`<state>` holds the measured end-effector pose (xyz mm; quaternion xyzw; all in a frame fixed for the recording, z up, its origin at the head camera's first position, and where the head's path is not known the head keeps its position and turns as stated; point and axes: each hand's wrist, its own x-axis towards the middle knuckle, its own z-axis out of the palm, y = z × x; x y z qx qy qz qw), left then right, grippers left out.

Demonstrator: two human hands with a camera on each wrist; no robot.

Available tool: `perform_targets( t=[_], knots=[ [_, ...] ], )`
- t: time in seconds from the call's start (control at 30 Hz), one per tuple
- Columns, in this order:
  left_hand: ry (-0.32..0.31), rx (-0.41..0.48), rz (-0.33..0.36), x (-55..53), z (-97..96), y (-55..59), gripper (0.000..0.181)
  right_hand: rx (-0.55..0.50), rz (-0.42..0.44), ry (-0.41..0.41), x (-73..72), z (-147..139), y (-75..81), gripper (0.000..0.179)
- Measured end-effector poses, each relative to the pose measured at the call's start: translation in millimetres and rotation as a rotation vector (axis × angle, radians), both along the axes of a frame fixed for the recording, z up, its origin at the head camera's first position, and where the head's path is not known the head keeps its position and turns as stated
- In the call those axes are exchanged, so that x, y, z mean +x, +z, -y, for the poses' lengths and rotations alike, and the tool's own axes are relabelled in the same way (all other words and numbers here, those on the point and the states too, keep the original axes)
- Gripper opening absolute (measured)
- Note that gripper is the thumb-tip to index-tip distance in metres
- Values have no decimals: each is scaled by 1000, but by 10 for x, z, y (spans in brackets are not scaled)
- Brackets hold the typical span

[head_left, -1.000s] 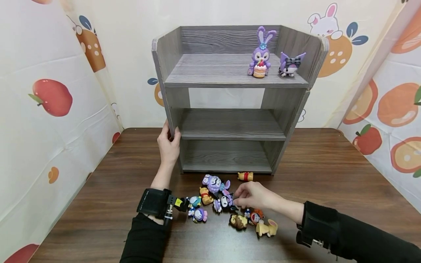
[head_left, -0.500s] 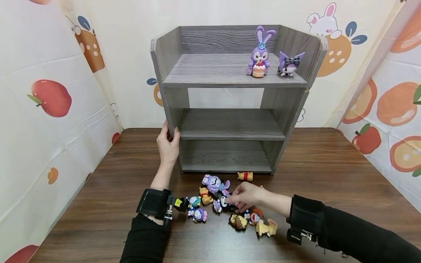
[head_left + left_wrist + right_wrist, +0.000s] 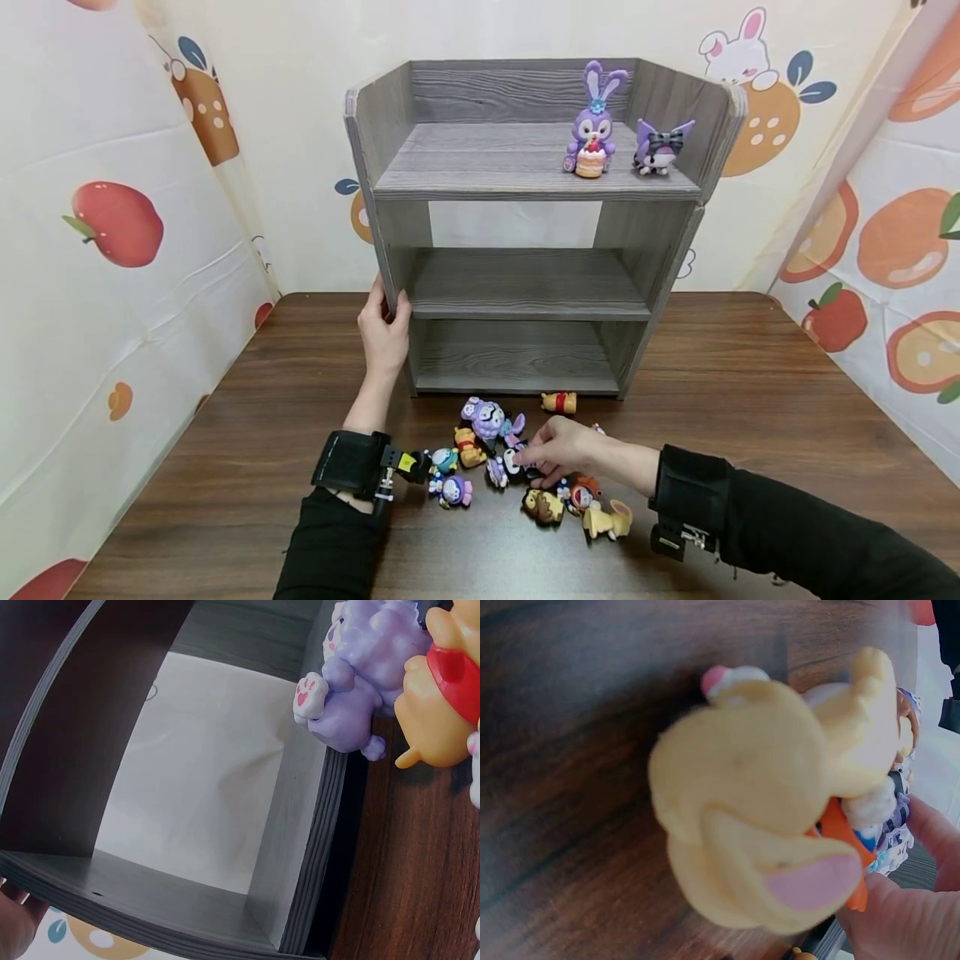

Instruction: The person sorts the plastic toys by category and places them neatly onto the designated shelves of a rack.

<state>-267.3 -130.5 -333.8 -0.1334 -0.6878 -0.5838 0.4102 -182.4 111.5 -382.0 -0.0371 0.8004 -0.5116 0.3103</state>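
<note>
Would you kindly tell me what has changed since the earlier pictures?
The right hand has shifted slightly to the left and now covers more of the black-and-purple figure; whether it grips it is unclear. The left hand still holds the shelf, and the rabbit on top stays put.

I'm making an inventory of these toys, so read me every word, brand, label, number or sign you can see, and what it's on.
Words, brands, numbers: none can be read.
Sign: a pink paw mark without lettering, on the white foot of the purple figure.
Yellow patch by the left wrist strap: too small to tell whether it bears text.
</note>
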Motion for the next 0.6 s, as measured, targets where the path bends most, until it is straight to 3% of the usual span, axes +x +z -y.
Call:
perform_targets(
  t=[0.17,0.3,0.6],
  knots=[
    [8,-5,10,-1,2,-3,40,-32,-42,23,-21,-72,7,18],
    [0,-5,6,-5,5,-4,40,-3,-128,57,-55,-157,32,16],
    [-10,0,-6,-11,13,-9,40,213,-565,191,-72,-298,105,12]
  ],
)
